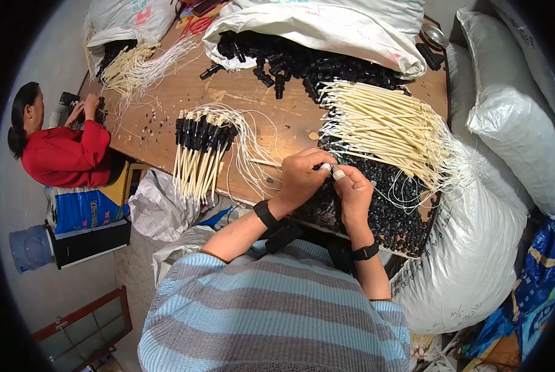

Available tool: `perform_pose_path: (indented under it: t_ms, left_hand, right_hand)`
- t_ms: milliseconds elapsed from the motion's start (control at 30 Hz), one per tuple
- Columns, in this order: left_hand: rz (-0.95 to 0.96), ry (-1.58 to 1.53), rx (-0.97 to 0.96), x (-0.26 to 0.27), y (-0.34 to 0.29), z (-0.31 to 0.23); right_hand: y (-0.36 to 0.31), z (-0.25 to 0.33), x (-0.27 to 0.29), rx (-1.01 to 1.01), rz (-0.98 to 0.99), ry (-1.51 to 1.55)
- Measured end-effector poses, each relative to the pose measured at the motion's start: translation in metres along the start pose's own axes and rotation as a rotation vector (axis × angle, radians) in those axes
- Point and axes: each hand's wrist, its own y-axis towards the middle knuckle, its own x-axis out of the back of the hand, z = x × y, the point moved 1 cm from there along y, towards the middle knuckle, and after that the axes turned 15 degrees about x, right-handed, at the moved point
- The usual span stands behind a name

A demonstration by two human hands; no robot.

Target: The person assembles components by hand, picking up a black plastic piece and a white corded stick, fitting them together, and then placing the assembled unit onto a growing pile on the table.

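Observation:
My left hand (pixel 303 176) is closed on a thin cream-coloured stick (pixel 265 162), whose end sticks out to the left. Close beside it, my right hand (pixel 354 190) is pinched shut, and the fingertips of both hands meet around a small dark piece too hidden to name. White wrapping shows on the thumbs. Right of my hands lies a wide bundle of cream sticks with white strings (pixel 383 127), over a layer of small black pieces (pixel 377 186). To the left is a bunch of sticks with black sleeves (pixel 206 139) at one end, white strings trailing from it.
An open white sack (pixel 327 28) spills black tubular fittings (pixel 280 68) at the table's back. Full white sacks (pixel 463 248) crowd the right side. Across the far-left corner a person in red (pixel 66 152) works with both hands. Scissors (pixel 197 25) lie at the back.

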Motion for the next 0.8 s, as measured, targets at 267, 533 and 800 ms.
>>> perform_pose_path:
  t_ms: [267, 533, 800]
  left_hand:
    - [0.143, -0.257, 0.169, -0.002, 0.003, 0.007]
    - [0.331, -0.203, 0.259, 0.002, 0.011, 0.018]
    - [0.028, 0.169, -0.218, 0.009, 0.017, -0.003]
  right_hand:
    - [0.003, -0.002, 0.008, 0.018, 0.023, -0.080]
    - [0.003, -0.002, 0.004, 0.213, 0.067, -0.420]
    - [0.003, 0.010, 0.010, 0.381, 0.264, -0.627]
